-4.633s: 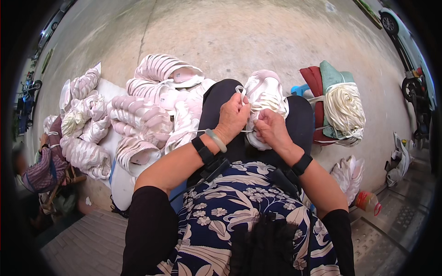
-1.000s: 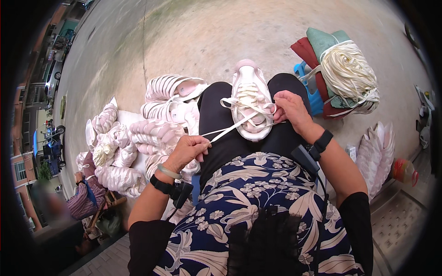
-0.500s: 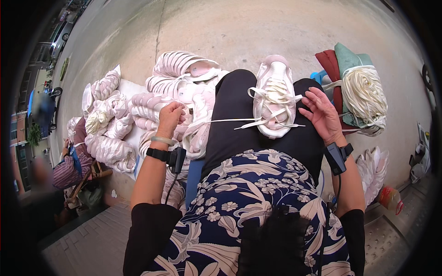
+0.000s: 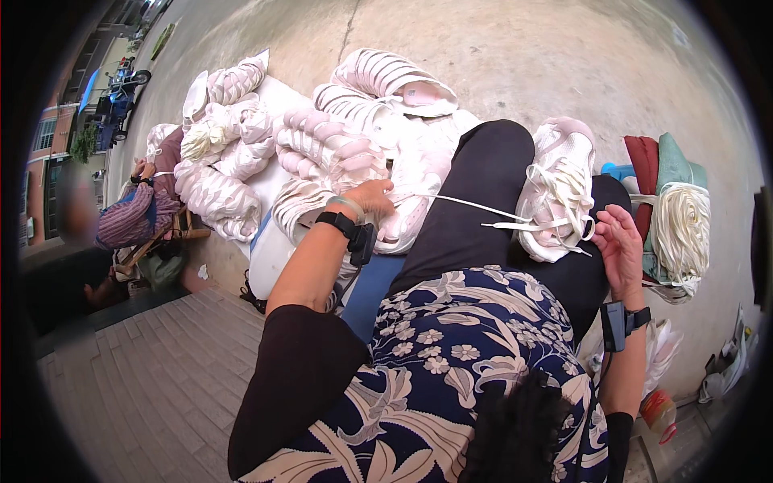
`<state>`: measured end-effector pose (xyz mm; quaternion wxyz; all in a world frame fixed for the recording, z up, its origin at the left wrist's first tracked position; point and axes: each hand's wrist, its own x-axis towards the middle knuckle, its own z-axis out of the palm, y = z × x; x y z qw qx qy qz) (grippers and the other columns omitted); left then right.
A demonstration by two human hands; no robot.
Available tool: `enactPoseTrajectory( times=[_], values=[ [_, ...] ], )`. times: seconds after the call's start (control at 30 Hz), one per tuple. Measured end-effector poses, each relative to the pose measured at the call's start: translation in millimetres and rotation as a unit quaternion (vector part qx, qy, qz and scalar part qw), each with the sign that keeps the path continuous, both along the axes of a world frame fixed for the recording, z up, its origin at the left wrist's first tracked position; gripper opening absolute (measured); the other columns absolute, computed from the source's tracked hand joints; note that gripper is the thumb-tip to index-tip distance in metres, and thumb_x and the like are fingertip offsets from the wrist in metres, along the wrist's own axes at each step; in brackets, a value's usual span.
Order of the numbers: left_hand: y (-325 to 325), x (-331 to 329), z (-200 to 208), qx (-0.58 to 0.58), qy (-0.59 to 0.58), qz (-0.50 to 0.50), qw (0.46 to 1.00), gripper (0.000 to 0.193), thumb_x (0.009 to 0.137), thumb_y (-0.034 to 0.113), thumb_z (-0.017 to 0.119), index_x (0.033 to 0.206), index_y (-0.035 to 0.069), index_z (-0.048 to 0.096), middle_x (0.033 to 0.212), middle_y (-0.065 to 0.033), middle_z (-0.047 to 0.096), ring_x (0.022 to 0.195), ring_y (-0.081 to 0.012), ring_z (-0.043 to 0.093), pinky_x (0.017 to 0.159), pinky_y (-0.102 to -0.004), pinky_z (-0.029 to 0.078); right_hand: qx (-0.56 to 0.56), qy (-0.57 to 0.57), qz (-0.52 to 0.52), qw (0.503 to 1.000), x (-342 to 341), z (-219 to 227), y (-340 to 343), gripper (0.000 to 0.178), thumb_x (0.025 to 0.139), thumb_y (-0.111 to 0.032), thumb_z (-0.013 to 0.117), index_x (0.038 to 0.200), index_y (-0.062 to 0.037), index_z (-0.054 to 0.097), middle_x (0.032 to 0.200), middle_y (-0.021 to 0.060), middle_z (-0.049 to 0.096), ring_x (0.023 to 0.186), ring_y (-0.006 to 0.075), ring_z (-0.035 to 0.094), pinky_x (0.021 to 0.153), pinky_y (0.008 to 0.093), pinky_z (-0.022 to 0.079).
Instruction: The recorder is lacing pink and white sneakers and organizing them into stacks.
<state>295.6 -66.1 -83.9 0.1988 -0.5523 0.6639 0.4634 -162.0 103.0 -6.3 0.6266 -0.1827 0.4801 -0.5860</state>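
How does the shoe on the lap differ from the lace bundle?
The shoe is pink and white; the lace bundle is cream. The shoe sits on the lap; the lace bundle lies against green cloth. The shoe has threaded laces; the lace bundle is gathered strands. Both include laces.

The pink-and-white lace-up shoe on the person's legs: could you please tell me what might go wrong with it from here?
The pink-and-white lace-up shoe rests on the black-trousered legs with the right hand beside it, not around it, so it might slip off.

A thin white cord runs from it toward the pale pink-and-white uppers by the left hand, and could snag or tug it.
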Motion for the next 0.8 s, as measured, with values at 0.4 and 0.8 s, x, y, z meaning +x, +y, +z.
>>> enactPoseTrajectory(
  times=[0.4, 0.8],
  values=[
    [32, 11, -21, -0.167, -0.007, 0.048, 0.985, 0.055, 0.074, 0.028, 0.058, 0.12, 0.001, 0.046, 0.102, -0.0252, 0.059, 0.098, -0.0371, 0.056, 0.085, -0.0406, 0.044, 0.017, -0.002, -0.022, 1.0, -6, -4, 4, 0.024, 0.088, -0.007, 0.054, 0.11, 0.0012, 0.05, 0.096, 0.0104, 0.061, 0.075, 0.0126, 0.06, 0.069, 0.027, 0.053],
    [-1, -2, 4, -0.326, 0.009, 0.1, 0.94, 0.033, 0.077, 0.017, 0.053, 0.108, 0.009, 0.059, 0.095, -0.0234, 0.061, 0.092, -0.0367, 0.058, 0.082, -0.0451, 0.045, 0.039, 0.205, -0.006, 0.978, -10, 44, -10, 0.022, 0.087, -0.007, 0.053, 0.108, 0.0014, 0.052, 0.093, 0.0082, 0.06, 0.075, 0.0125, 0.061, 0.071, 0.0257, 0.052]
  ],
)
